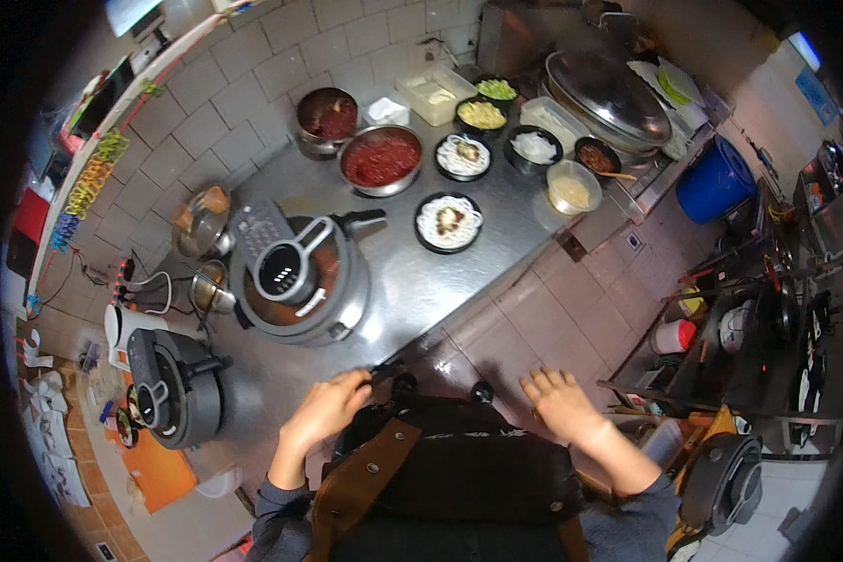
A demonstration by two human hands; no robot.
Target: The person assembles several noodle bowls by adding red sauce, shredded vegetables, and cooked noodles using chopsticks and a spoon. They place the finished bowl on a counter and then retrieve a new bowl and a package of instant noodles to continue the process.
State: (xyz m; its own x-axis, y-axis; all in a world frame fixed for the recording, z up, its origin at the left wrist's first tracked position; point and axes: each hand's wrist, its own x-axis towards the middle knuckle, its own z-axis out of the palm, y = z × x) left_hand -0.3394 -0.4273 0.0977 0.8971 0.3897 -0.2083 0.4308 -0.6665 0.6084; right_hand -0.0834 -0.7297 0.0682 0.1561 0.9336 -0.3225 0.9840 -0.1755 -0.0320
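My left hand (330,409) is held just off the front edge of the steel counter (398,304), thumb and fingers slightly apart, nothing visible in it. My right hand (564,405) hangs over the floor with its fingers stretched out, touching nothing. On the counter, two black bowls of white noodles stand one behind the other: a nearer noodle bowl (450,223) and a farther noodle bowl (463,156), both topped with brown and white seasoning. Left of them sits a large round grey cooker (347,295) with a handled black panel on top and reddish contents.
Behind are a steel bowl of red sauce (381,157), a second red-filled pot (328,117), and several topping bowls and tubs. A big domed lid (609,94) covers a pan at the back right. A smaller cooker (173,393) stands left; a blue bin (717,183) and dark shelves stand right.
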